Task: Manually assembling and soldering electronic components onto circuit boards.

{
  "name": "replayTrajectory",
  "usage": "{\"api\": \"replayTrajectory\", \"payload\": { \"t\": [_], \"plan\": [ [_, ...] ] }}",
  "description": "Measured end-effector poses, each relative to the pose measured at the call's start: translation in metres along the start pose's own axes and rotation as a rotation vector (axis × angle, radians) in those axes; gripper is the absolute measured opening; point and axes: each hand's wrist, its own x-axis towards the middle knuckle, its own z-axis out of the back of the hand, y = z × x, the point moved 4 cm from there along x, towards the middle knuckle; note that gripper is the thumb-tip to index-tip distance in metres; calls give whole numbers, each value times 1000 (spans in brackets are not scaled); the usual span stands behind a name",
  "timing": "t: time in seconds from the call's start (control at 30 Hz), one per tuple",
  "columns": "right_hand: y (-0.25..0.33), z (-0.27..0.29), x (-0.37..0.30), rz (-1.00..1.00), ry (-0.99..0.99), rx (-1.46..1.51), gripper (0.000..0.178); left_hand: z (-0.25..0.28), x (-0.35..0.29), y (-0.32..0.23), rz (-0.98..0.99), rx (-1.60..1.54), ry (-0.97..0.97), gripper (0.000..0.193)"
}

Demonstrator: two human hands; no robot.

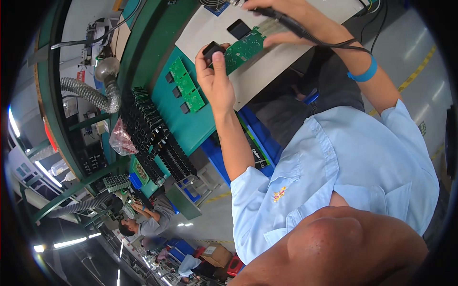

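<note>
The left hand (217, 76) is partly closed, thumb and fingers pinched around a black square-faced plastic block (212, 49) at the near-left end of a green rectangular printed circuit board (241, 53), which lies over a pale, flat surface (257, 86). The right hand (291, 19) is curled around a dark, slim-handled tool (289, 24) with a black cable, its thumb spread toward the board's far end; the tool's working end is near the upper border, too small to judge, but seems away from the board. A second black square block (238, 29) sits at the board's upper edge; whether either block is fixed cannot be told. Work on this board looks under way rather than complete, though its joints are too small to check. Left of it, on a teal mat (162, 114), green board pieces (186, 85) lie with three black blocks (177, 92) along one side, apparently further along or waiting their turn; which, the view does not settle.
</note>
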Motion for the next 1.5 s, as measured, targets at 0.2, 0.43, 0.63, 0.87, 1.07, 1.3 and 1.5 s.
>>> {"api": "replayTrajectory", "payload": {
  "t": [0.2,0.43,0.63,0.87,1.07,1.3,1.5],
  "plan": [
    [-68,1,-67,-913,291,-162,56,-4,-10,12,33,-264,-78,34],
    [-38,-2,-67,-412,-108,102,54,-10,-43,1,-509,772,-8,36],
    [-34,-2,-76,-390,-132,64,53,-6,-50,14,-371,609,-1,45],
    [-22,-1,-73,-374,-170,37,52,-10,-51,4,-343,607,-49,66],
    [-14,0,-73,-331,-209,46,53,-8,-50,5,-162,501,-44,80],
    [-13,5,-74,-347,-163,-48,53,-10,-51,5,-118,536,-15,81],
    [-13,6,-77,-393,-160,-66,54,-13,-50,1,-166,634,-60,77]
  ]
}}
